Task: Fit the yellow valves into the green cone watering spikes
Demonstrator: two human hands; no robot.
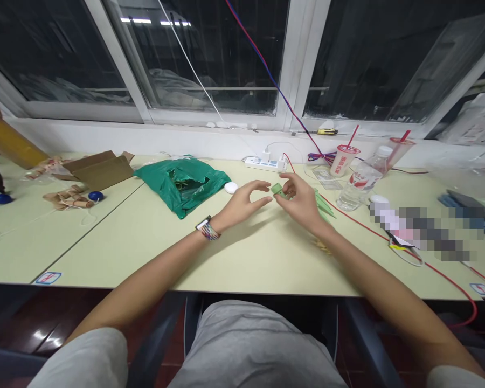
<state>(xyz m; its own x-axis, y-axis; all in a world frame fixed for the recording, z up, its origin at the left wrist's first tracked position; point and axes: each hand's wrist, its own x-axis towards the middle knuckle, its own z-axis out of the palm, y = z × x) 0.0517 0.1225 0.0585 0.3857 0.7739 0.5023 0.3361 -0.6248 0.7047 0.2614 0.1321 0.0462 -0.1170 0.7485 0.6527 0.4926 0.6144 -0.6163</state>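
My right hand (301,203) is raised over the pale yellow-green table (145,242) and pinches a small green folded piece (277,189) between thumb and fingers. My left hand (242,205) hovers just left of it with fingers apart and curved, thumb and forefinger close to the piece but not gripping it. More green pointed pieces (323,205) lie on the table behind my right hand. A watch with a woven band (207,228) sits on my left wrist.
A crumpled green plastic bag (181,183) lies to the left, with a small white disc (230,187) beside it. Behind are a power strip (265,163), a drink cup (343,160), a plastic bottle (359,183) and a red cable (428,264). Cardboard (99,170) and wooden bits (70,196) lie far left.
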